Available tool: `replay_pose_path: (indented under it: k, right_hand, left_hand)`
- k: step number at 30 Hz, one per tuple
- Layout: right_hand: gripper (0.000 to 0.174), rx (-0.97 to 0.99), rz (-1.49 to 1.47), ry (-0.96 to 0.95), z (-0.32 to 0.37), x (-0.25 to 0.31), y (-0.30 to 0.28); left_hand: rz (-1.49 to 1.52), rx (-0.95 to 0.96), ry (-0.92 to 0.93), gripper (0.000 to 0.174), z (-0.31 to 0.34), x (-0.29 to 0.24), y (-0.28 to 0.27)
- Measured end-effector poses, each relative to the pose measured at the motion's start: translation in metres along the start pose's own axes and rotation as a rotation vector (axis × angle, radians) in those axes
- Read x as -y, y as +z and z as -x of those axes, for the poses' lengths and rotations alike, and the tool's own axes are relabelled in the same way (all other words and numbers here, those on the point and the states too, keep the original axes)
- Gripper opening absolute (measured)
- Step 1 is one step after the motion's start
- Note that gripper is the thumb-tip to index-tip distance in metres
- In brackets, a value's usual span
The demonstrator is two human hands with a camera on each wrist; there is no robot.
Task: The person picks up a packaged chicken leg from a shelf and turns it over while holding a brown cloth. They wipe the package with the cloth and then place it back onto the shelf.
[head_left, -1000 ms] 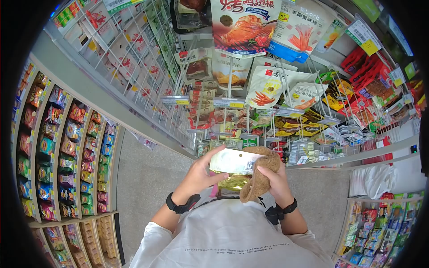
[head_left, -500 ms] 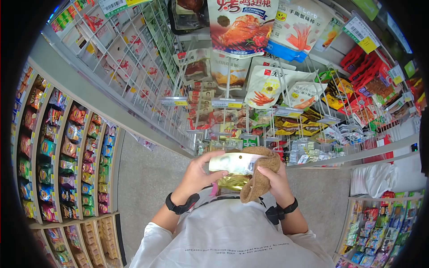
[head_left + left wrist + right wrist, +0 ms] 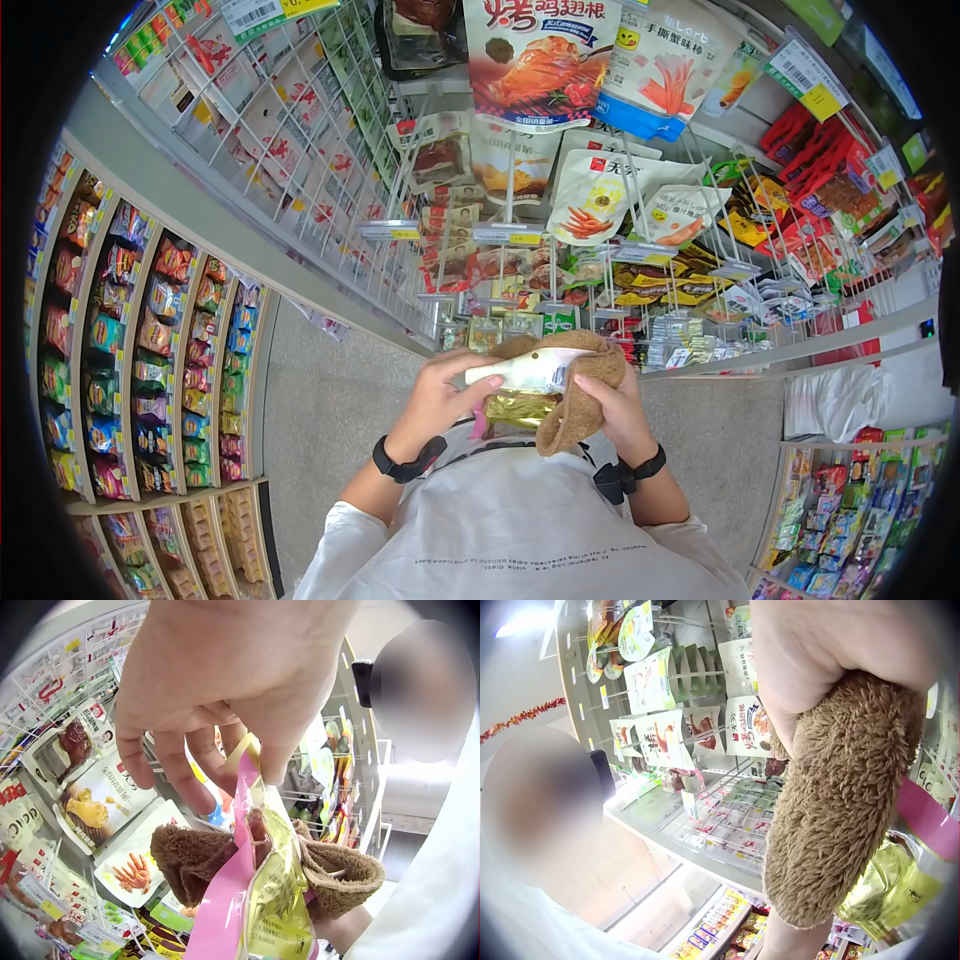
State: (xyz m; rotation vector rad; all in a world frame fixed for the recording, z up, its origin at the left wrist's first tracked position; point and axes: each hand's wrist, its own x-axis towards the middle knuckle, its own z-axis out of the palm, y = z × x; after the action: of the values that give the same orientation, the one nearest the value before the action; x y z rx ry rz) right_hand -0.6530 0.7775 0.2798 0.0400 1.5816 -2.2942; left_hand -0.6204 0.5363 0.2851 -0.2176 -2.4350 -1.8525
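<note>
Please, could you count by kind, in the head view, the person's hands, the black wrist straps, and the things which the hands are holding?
Hands: 2, the left hand and the right hand
Black wrist straps: 2, one on each wrist
Gold-and-pink packet: 1
Fuzzy brown item: 1
Total: 6

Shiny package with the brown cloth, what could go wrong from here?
The left hand pinches only one end of the shiny package, so it might slip from that grip. It may also crease where pinched. The right hand holds the brown cloth, which shows on both sides of the package; its loose folds could slide off.
</note>
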Motion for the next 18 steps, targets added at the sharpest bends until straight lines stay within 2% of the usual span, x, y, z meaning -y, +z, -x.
replay_pose_path:
  k: [5,6,8,12,14,15,17,18]
  right_hand:
    - [0.038,0.000,0.007,0.002,0.001,0.000,0.001]
    - [0.038,0.001,0.020,-0.002,0.001,0.000,0.001]
    - [0.038,0.000,0.031,-0.005,0.002,-0.001,0.002]
    - [0.038,-0.008,0.019,-0.017,0.001,-0.001,0.001]
    - [0.038,-0.003,0.014,-0.014,0.001,0.001,0.002]
    - [0.038,0.002,0.014,-0.012,0.000,0.002,0.002]
    - [0.039,0.007,0.013,-0.009,0.000,0.002,0.002]
    - [0.039,0.008,0.024,-0.011,0.000,0.001,0.002]
  left_hand:
    - [0.009,-0.086,0.069,0.017,0.004,0.007,0.001]
    - [0.010,-0.084,0.067,0.017,0.006,0.009,0.000]
    - [0.120,-0.198,-0.021,0.016,0.008,0.011,0.000]
    - [0.215,-0.230,-0.012,0.016,0.003,0.004,-0.003]
    - [0.258,-0.164,-0.122,0.018,0.003,0.002,-0.004]
    - [0.258,-0.164,-0.121,0.018,0.003,0.005,-0.003]
    - [0.216,-0.001,-0.134,0.022,0.003,0.012,-0.002]
    - [0.216,-0.001,-0.134,0.022,0.003,0.013,-0.001]
